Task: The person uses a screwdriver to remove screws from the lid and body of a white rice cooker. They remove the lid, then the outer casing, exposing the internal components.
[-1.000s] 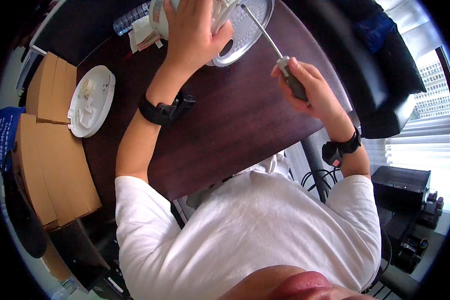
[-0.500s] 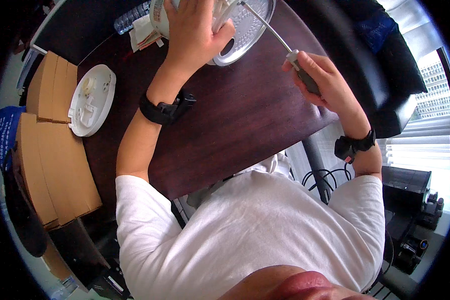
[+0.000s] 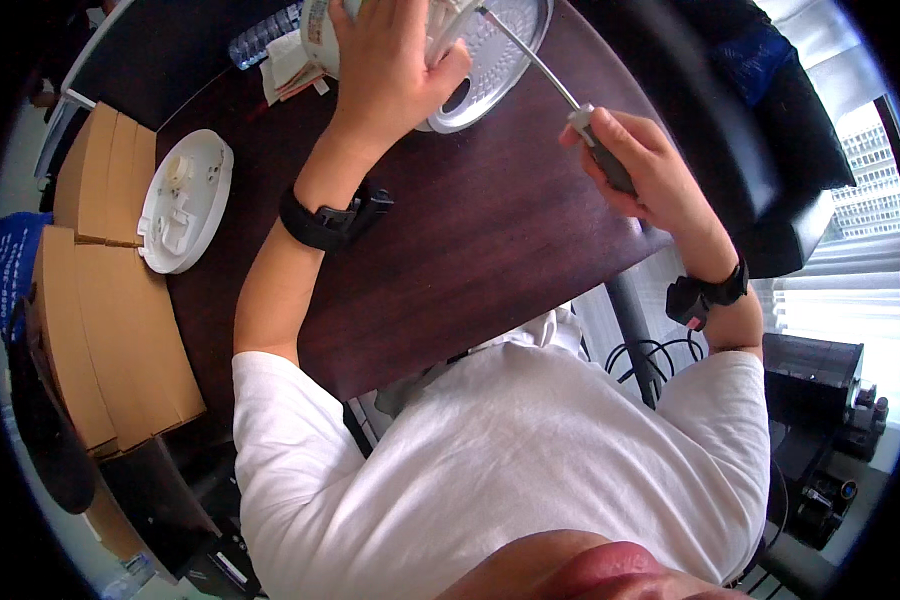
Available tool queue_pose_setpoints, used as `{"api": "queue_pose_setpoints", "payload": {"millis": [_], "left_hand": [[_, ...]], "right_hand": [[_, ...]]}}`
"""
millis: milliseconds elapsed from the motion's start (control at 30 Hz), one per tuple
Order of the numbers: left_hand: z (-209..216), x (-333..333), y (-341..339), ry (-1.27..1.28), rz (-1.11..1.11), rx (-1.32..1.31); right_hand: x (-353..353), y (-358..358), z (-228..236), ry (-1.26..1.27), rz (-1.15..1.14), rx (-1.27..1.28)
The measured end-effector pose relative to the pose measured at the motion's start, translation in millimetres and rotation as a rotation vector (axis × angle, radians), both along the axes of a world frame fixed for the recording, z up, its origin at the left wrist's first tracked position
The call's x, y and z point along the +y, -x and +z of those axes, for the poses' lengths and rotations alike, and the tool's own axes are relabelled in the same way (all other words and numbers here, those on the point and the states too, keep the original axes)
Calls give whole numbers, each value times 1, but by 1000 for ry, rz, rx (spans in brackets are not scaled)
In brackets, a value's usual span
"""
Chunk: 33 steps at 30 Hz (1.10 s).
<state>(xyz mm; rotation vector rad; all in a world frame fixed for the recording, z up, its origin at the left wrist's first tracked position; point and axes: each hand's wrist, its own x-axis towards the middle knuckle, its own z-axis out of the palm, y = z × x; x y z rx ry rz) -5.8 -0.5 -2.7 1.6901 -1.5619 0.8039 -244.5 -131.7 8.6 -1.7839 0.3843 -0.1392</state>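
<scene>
At the far edge of the view, my left hand (image 3: 395,75) grips a white rounded appliance (image 3: 320,40), fingers stretched over it and thumb bent round its rim. The appliance's upper end runs out of the picture. Against its right side shows a silver metal plate (image 3: 505,65) with a dimpled pattern and a dark round hole. My right hand (image 3: 638,165) is closed around the grey handle of a screwdriver (image 3: 608,158). Its long steel shaft slants up and left, with the tip at the white rim beside the plate. Whether a screw sits under the tip cannot be made out.
A white oval cover (image 3: 192,205) leans near cardboard boxes (image 3: 135,340) on the left of the dark wooden table (image 3: 450,250). Behind lie a plastic bottle (image 3: 262,38) and papers (image 3: 290,70). A black leather seat (image 3: 710,130) stands beyond the right edge.
My right hand and the screwdriver handle have shifted slightly left, with the tip staying at the rim. The left hand and appliance hold nearly the same place.
</scene>
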Motion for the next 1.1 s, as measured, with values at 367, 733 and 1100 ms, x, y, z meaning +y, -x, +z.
{"api": "queue_pose_setpoints", "payload": {"millis": [367,733,1100], "left_hand": [[0,0,1,-1,15,7],[1,1,-2,-18,5,-1],[3,0,0,-4,-30,7]], "right_hand": [[0,0,5,24,-27,2],[-27,-9,30,1579,-135,-431],[-60,-11,39,1530,-101,-376]]}}
